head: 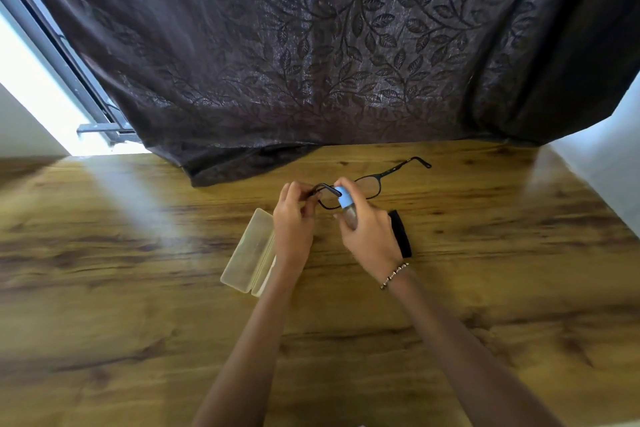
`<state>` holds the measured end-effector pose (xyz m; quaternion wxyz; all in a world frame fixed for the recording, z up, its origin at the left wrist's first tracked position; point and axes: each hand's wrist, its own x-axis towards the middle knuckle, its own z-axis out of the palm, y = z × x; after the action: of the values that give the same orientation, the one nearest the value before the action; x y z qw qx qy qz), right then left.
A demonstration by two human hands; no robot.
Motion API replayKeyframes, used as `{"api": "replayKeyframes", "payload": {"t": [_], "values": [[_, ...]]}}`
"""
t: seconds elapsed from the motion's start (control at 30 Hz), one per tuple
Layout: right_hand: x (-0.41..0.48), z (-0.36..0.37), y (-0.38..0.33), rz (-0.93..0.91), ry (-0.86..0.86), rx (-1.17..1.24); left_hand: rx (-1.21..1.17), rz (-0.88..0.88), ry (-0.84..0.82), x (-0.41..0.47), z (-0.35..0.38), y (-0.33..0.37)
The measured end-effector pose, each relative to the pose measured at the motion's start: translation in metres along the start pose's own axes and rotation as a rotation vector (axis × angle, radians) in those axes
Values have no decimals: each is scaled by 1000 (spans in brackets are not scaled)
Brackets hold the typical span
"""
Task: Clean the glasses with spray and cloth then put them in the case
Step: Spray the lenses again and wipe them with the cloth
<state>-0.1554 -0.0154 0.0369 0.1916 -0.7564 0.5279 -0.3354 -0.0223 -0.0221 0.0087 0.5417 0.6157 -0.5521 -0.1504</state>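
- Head view: a wood-grain bench fills the lower half of the frame, with a dark leaf-patterned curtain hanging behind it and its hem resting on the far edge of the bench.
- The left hand is raised over the middle of the bench; its grip is pinched together on the left end of the black-framed glasses, at the temple hinge.
- The glasses are held up off the bench, between the 2 hands, with the lenses facing the person. 1 temple arm is unfolded and stretches away to the upper right, its tip near the curtain's hem.
- The right hand has its grip wrapped around a small clear spray bottle with a light-blue top, 1 finger lying over the top. The blue top sits right in front of the left lens of the glasses; whether it touches the frame cannot be told.
- A beaded bracelet circles the right wrist.
- A translucent, pale yellow glasses case lies open on the bench just left of the left wrist, partly hidden by that forearm.
- A black cloth lies on the bench just right of the right hand, partly covered by it.
- At the upper left, a bright window with a grey frame shows past the curtain's edge.
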Motion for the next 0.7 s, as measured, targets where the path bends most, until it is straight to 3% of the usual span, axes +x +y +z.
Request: {"api": "replayKeyframes", "payload": {"t": [0.7], "values": [[7,-1,-2,28,24,-71,-11,-35,-9,6,3,3]]}}
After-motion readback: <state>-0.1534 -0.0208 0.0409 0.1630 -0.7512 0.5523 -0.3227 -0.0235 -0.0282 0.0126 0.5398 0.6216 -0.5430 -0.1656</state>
